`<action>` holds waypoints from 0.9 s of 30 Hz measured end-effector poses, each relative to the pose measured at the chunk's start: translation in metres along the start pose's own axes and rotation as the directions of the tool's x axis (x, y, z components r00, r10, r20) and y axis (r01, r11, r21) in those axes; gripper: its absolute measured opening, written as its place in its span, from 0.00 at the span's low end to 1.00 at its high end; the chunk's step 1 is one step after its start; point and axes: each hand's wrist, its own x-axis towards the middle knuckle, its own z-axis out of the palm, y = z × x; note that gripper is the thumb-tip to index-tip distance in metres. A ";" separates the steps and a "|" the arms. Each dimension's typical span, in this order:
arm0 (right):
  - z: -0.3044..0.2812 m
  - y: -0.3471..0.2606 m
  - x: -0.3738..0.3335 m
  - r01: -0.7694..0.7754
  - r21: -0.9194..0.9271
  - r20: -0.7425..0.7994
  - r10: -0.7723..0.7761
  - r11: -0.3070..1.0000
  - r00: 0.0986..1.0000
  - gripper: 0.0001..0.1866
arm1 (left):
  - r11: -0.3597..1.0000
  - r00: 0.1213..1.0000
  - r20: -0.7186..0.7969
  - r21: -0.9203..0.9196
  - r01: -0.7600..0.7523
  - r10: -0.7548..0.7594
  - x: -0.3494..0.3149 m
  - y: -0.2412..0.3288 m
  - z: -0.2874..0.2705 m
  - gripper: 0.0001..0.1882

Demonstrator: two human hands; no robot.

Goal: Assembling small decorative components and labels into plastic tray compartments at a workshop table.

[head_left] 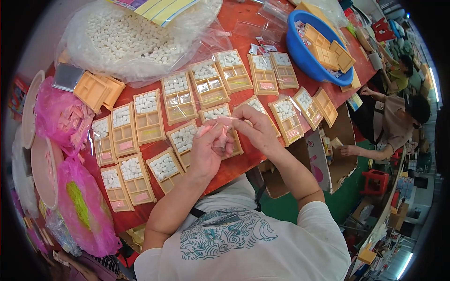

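Above the near row of trays, my left hand [212,146] is closed round several thin pink pieces [226,121]. My right hand [258,129] pinches the upper edge of the same pink pieces, its fingertips meeting the left ones. Beneath and around both hands lie peach-coloured compartment trays [155,136] in rows. Small white pieces [176,83] fill the large compartment of most trays. Some trays also hold a pink piece [125,145] or yellow-green strips [181,114] in a smaller compartment. My hands partly cover the trays directly below them.
A clear bag of white pieces [126,40] lies at the far left. Pink bags hold pink pieces [72,119] and yellow-green strips [77,203]. Stacked trays [97,91] stand nearby. A blue basin [300,56] with trays sits far right. Cardboard boxes [293,171] and a co-worker [391,119] are beyond the table edge.
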 end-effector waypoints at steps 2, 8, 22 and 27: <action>-0.006 0.000 0.007 -0.064 0.101 -0.010 0.065 0.993 0.998 0.09 | 0.998 1.000 0.013 -0.063 -0.013 0.013 0.002 -0.003 -0.002 0.11; -0.058 0.028 0.067 -0.095 -0.320 -0.130 0.056 0.943 0.990 0.09 | 0.998 1.000 0.014 -0.069 0.013 -0.012 0.004 0.006 -0.001 0.11; -0.005 -0.042 0.027 0.458 -0.444 0.459 -0.243 0.770 0.854 0.07 | 0.933 0.958 0.118 0.287 0.218 -0.260 -0.006 0.012 -0.009 0.06; 0.001 -0.051 0.024 0.512 -0.383 0.437 -0.338 0.769 0.834 0.06 | 0.921 0.953 0.161 0.338 0.192 -0.257 -0.006 0.009 -0.013 0.07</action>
